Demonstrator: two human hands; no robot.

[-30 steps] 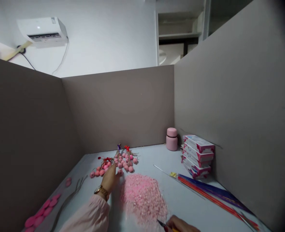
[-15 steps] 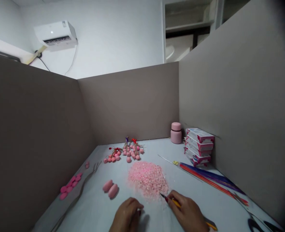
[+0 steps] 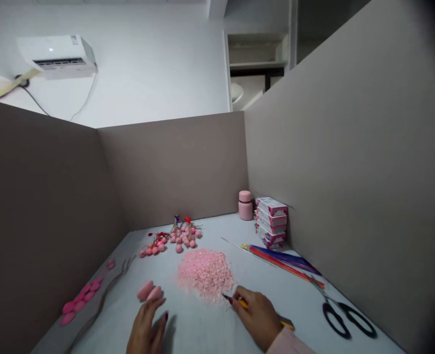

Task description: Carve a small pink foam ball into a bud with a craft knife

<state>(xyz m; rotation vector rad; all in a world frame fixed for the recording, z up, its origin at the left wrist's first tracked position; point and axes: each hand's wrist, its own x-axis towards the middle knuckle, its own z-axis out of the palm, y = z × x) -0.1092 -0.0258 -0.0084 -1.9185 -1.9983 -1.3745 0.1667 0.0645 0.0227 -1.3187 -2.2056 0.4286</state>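
My left hand [image 3: 146, 327] is open at the lower left, thumb apart from the fingers. Its fingertips reach the nearer of two pink egg-shaped pieces [image 3: 145, 291] and partly cover it; whether they touch it I cannot tell. In my right hand [image 3: 256, 314] is a slim yellow-and-black craft knife [image 3: 287, 322], its dark pointed tip aimed left. That tip is at the near edge of a heap of small pink bits [image 3: 206, 273] spread on the pale table [image 3: 199, 334].
Black-handled scissors [image 3: 335, 319] and red and purple strands [image 3: 284, 263] lie right. Stacked boxes [image 3: 271, 223] and a pink jar [image 3: 245, 206] stand behind. Bunches of pink balls [image 3: 184, 238] are at the back; pink discs [image 3: 80, 300] and a twig [image 3: 103, 300] lie left. Grey partitions [image 3: 176, 167] enclose the table.
My left hand has moved left and opened out over the pink egg-shaped pieces. The right hand keeps the craft knife by the heap. The view has swung right, showing more of the scissors.
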